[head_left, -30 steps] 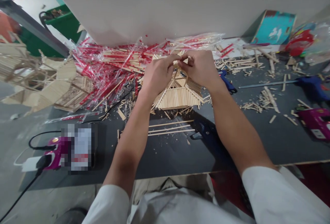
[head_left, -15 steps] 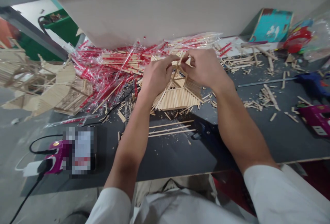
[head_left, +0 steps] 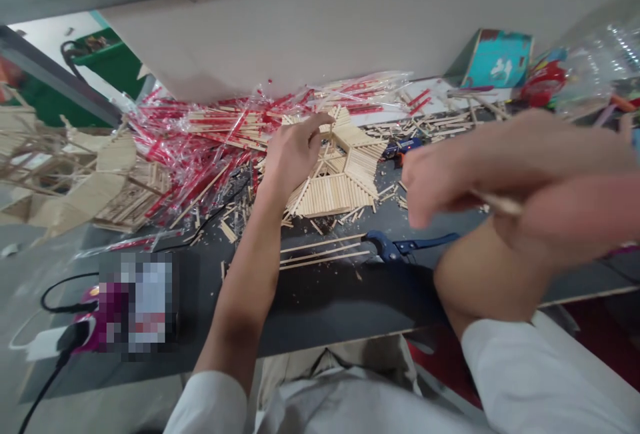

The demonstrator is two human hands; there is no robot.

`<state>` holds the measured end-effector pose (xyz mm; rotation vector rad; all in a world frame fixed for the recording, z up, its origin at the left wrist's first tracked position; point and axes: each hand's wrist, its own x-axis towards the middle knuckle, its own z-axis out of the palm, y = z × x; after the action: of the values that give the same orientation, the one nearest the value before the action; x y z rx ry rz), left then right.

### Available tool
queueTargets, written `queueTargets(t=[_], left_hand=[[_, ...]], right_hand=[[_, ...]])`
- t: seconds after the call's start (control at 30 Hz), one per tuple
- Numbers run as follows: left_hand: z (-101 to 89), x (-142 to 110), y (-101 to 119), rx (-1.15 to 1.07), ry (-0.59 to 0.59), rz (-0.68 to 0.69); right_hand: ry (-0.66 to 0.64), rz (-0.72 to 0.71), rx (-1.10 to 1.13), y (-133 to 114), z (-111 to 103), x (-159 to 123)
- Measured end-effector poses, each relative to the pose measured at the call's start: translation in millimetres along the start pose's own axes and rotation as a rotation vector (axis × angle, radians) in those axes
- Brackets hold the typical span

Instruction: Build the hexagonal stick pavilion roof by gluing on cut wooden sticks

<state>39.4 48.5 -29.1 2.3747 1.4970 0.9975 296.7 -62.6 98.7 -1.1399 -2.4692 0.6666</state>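
Note:
My left hand reaches over a wooden stick model, shaped like a many-sided roof with an opening in its middle. Its thumb and forefinger are closed at a thin upright stick above that opening. To the right, my right hand is raised off the model towards the camera and badly smeared. A pale, stick-like tip shows at it, but its grip is unclear. Loose thin sticks lie in front of the model, beside a blue cutter with a curved jaw.
Red-and-clear wrapped stick bundles heap up behind and left. A larger wooden stick structure stands at far left. Near the table edge lie a phone and a purple power strip with cords. A turquoise board leans at back right.
My right hand has left the model and swung right and up towards the camera, uncovering the model's right side and the cutter. My left hand stays at the upright stick.

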Motion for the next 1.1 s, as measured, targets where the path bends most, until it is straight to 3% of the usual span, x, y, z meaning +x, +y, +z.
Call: queueTargets(t=[0.17, 0.27, 0.4, 0.53, 0.6, 0.7, 0.8, 1.1], left_hand=[[-0.2, 1, 1, -0.022, 0.028, 0.017], [-0.2, 1, 1, -0.003, 0.036, -0.001], [-0.6, 0, 1, 0.039, 0.043, -0.014], [-1.6, -3, 2, 0.034, 0.037, 0.001], [-1.6, -3, 2, 0.016, 0.038, 0.014], [-1.2, -3, 2, 0.024, 0.042, 0.024], [-1.0, -3, 2, 0.044, 0.031, 0.019], [-0.4, -3, 1, 0.04, 0.03, 0.02]], right_hand=[[-0.292, -0.387, 0.106, -38, 11, -2], [-0.354, -0.482, 0.0, -55, 25, -3], [-0.379, -0.448, -0.125, -58, 29, -10], [-0.445, -0.227, -0.123, -28, 22, 5], [-0.288, -0.125, -0.089, 1, 25, 27], [0.151, 0.116, -0.06, 50, 42, 68], [0.409, 0.308, -0.072, 84, 61, 98], [0.596, 0.313, -0.044, 100, 74, 111]])
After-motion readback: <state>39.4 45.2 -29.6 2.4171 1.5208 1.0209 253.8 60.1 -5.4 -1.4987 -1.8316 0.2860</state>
